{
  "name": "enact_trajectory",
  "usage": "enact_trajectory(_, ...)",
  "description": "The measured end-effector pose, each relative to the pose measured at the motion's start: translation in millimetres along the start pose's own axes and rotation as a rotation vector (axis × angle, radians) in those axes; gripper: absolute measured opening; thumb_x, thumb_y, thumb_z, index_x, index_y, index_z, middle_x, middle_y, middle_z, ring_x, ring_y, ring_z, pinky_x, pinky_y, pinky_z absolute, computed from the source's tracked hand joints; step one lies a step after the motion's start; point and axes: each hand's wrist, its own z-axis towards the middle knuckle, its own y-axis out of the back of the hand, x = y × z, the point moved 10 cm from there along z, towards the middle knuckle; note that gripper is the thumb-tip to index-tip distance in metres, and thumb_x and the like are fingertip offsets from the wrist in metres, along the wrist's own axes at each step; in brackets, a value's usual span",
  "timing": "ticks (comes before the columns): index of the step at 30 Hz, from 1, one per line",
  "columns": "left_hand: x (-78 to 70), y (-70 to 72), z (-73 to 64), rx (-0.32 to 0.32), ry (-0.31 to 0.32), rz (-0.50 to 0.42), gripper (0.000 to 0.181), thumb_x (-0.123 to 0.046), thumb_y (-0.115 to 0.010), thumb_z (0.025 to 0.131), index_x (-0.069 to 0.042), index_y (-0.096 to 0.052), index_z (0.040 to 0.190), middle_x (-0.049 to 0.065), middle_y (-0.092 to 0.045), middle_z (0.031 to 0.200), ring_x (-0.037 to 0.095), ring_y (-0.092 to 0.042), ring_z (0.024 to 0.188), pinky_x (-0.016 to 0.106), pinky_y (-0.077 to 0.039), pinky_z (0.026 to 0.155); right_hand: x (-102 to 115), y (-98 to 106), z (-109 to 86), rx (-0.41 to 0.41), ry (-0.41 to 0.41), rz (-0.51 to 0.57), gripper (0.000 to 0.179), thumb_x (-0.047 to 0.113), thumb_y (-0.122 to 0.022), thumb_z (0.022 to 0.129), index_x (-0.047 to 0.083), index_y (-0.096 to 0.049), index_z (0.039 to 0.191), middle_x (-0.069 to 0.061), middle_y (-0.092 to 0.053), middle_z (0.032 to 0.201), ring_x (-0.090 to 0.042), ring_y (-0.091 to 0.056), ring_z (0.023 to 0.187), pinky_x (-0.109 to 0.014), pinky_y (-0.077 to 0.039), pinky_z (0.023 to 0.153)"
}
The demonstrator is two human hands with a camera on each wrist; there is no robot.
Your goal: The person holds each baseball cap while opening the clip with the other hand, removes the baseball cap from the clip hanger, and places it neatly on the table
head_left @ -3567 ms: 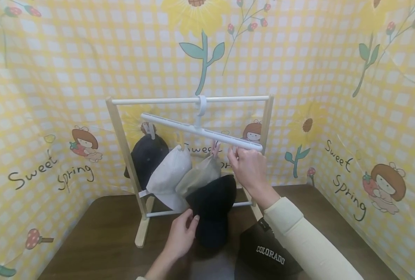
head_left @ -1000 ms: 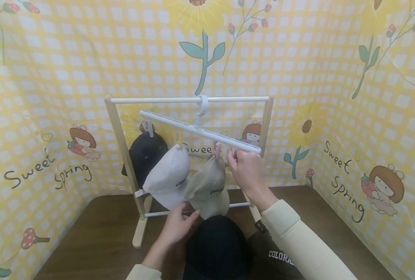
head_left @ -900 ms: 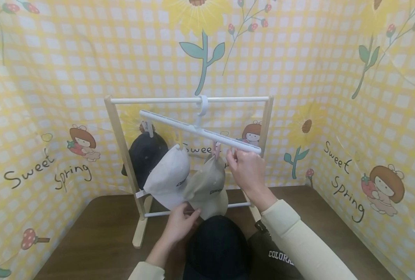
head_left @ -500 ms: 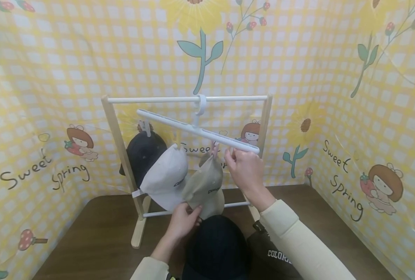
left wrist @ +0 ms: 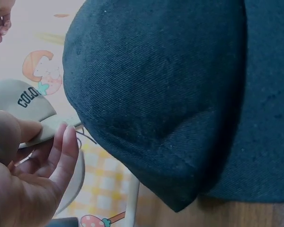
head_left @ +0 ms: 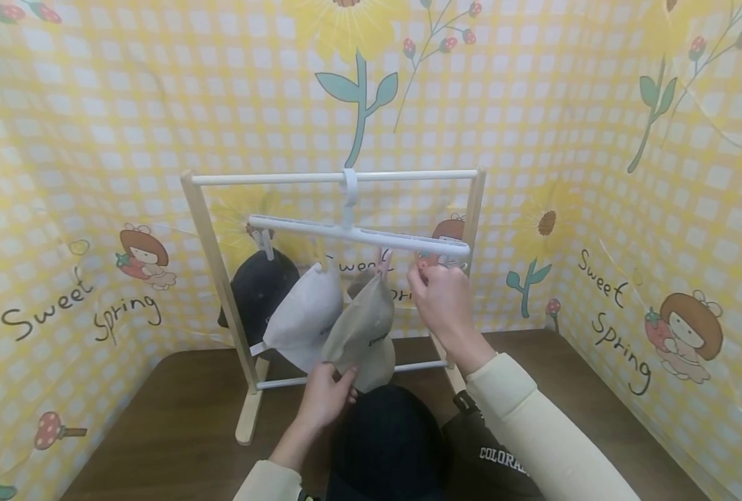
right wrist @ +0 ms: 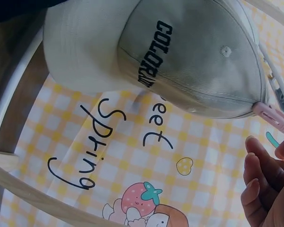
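Observation:
My left hand [head_left: 328, 396] pinches the brim of a beige cap [head_left: 363, 330], thumb against fingers, also plain in the left wrist view. A pink clip [right wrist: 273, 118] holds this cap's crown under a white hanger [head_left: 402, 241]. My right hand [head_left: 444, 296] sits just below the hanger's right end, fingers curled; whether it grips anything there is hidden. Left of the beige cap hang a white cap [head_left: 304, 316] and a black cap [head_left: 261, 285], each from a clip. A dark navy cap [head_left: 388, 442] is close in front of my hands; what supports it is hidden.
The hanger hooks onto the top bar [head_left: 270, 179] of a wooden-legged rack [head_left: 248, 417] on a brown table [head_left: 176, 417]. A black cap lettered COLORADO [head_left: 498, 456] lies under my right forearm. A yellow checked cloth [head_left: 596, 174] surrounds the table.
The hanger's right end has risen and its left end dropped, so it tilts less. Earlier, the navy cap moved down and nearer, and my left hand came onto the beige brim.

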Motion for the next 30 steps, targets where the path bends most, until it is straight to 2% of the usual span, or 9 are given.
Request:
enact_trajectory(4, -1.1, 1.5, 0.1, 0.000, 0.011, 0.016, 0.023, -0.011, -0.062, 0.101, 0.003, -0.062, 0.084, 0.010, -0.065, 0.061, 0.022, -0.067, 0.055, 0.027, -0.054, 0.051, 2, 0, 2.1, -0.004, 0.006, -0.008, 0.048, 0.017, -0.055, 0.101, 0.014, -0.062, 0.053, 0.002, -0.051, 0.045, -0.012, -0.035, 0.037, -0.029, -0.027, 0.037)
enact_trajectory(6, -1.2, 1.6, 0.5, 0.004, 0.013, 0.021, 0.024, -0.011, -0.061, 0.102, 0.003, -0.062, 0.083, 0.010, -0.066, 0.061, 0.022, -0.067, 0.055, 0.027, -0.053, 0.051, 5, 1, 3.6, -0.007, 0.008, -0.008, 0.047, 0.016, -0.053, 0.102, 0.012, -0.063, 0.055, 0.002, -0.048, 0.044, -0.012, -0.034, 0.037, -0.029, -0.027, 0.037)
enact_trajectory(11, -2.7, 1.9, 0.6, 0.000, 0.011, 0.022, 0.025, -0.012, -0.061, 0.102, 0.004, -0.063, 0.084, 0.010, -0.066, 0.061, 0.023, -0.067, 0.054, 0.027, -0.054, 0.051, 13, -1, 6.3, 0.043, 0.001, 0.047, 0.051, 0.016, -0.047, 0.105, 0.016, -0.048, 0.054, 0.004, -0.040, 0.043, -0.011, -0.032, 0.036, -0.029, -0.028, 0.037)
enact_trajectory(13, -3.5, 1.3, -0.4, 0.002, 0.011, 0.015, 0.025, -0.012, -0.061, 0.102, 0.005, -0.063, 0.084, 0.010, -0.066, 0.061, 0.023, -0.067, 0.055, 0.027, -0.054, 0.051, 15, -4, 6.4, 0.074, -0.004, 0.075, 0.050, 0.018, -0.046, 0.106, 0.017, -0.047, 0.056, 0.004, -0.041, 0.045, -0.011, -0.033, 0.037, -0.029, -0.030, 0.038)
enact_trajectory(16, -3.8, -0.4, -1.9, 0.007, 0.004, 0.005, 0.025, -0.012, -0.061, 0.102, 0.005, -0.063, 0.084, 0.011, -0.066, 0.062, 0.024, -0.068, 0.055, 0.027, -0.054, 0.051, 18, -9, 6.2, 0.099, -0.003, 0.086, 0.046, 0.023, -0.046, 0.107, 0.013, -0.057, 0.063, 0.001, -0.051, 0.050, -0.013, -0.041, 0.040, -0.030, -0.036, 0.042)
enact_trajectory(19, -3.3, -1.4, -3.2, 0.011, 0.002, -0.001, 0.024, -0.012, -0.062, 0.102, 0.005, -0.063, 0.085, 0.011, -0.066, 0.062, 0.024, -0.067, 0.055, 0.027, -0.054, 0.052, 19, -15, 6.3, 0.112, -0.003, 0.073, 0.043, 0.031, -0.048, 0.108, 0.009, -0.073, 0.080, -0.002, -0.068, 0.063, -0.015, -0.056, 0.049, -0.031, -0.043, 0.047)
enact_trajectory(23, -3.4, -1.4, -4.1, 0.011, -0.006, -0.011, 0.024, -0.012, -0.062, 0.101, 0.005, -0.063, 0.084, 0.010, -0.066, 0.061, 0.023, -0.067, 0.054, 0.027, -0.054, 0.051, 24, -20, 8.6, 0.126, -0.001, 0.049, 0.048, 0.043, -0.049, 0.107, 0.008, -0.078, 0.094, -0.007, -0.076, 0.079, -0.020, -0.068, 0.061, -0.033, -0.049, 0.051)
enact_trajectory(27, -6.1, -1.0, -4.5, 0.007, -0.027, -0.013, 0.024, -0.011, -0.062, 0.101, 0.005, -0.063, 0.083, 0.010, -0.066, 0.061, 0.023, -0.067, 0.053, 0.027, -0.054, 0.051, 30, -23, 14.5, 0.116, 0.017, 0.049, 0.049, 0.045, -0.051, 0.106, 0.008, -0.076, 0.087, -0.005, -0.071, 0.068, -0.018, -0.059, 0.051, -0.031, -0.043, 0.046)
enact_trajectory(30, -7.2, -0.7, -5.4, 0.005, -0.038, -0.009, 0.022, -0.010, -0.062, 0.101, 0.005, -0.063, 0.083, 0.010, -0.065, 0.061, 0.022, -0.066, 0.052, 0.026, -0.053, 0.051, 33, -26, 18.1, 0.117, 0.014, 0.052, 0.047, 0.043, -0.054, 0.105, 0.010, -0.073, 0.079, 0.000, -0.058, 0.054, -0.015, -0.043, 0.041, -0.030, -0.034, 0.041)
